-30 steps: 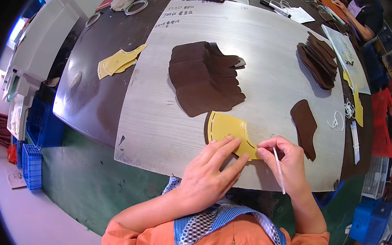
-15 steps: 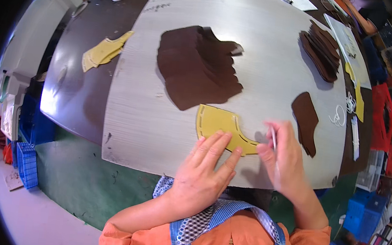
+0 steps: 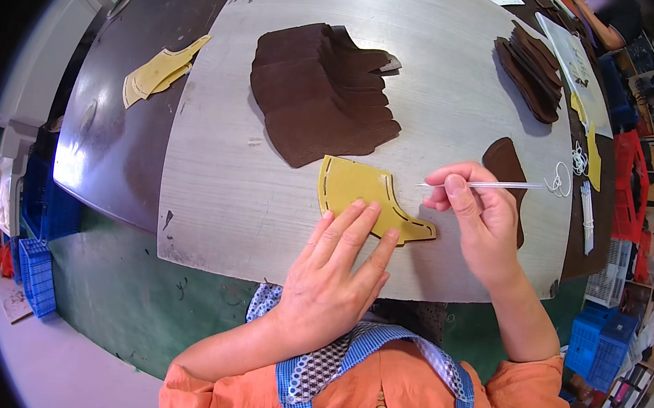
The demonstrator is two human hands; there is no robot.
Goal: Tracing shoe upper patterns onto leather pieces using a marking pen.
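Note:
Under my left hand [image 3: 340, 265] lies a yellow curved template [image 3: 357, 183] with dashed slots along its edges. My fingers rest spread and flat on its lower part; a thin dark edge shows beneath it. Closed in a pinch, my right hand [image 3: 481, 216] holds a slim white marking pen [image 3: 508, 185], its tip just right of the template and apart from it. Partly behind that hand is a brown leather piece [image 3: 507, 161]. Beyond the template, a fanned pile of brown leather pieces [image 3: 318, 95] lies on the pale board [image 3: 213, 192].
Another stack of brown leather pieces [image 3: 528, 74] stands at the far right. Yellow templates [image 3: 161, 71] lie on the dark table to the left. White pens [image 3: 587, 219] and tangled white string [image 3: 579, 159] sit by the right edge. Another person's arm [image 3: 597, 21] shows at the far right.
My right hand has lifted away from the template's narrow end, up and to the right, and the pen has swung from steep to nearly level. My left hand stays on the template.

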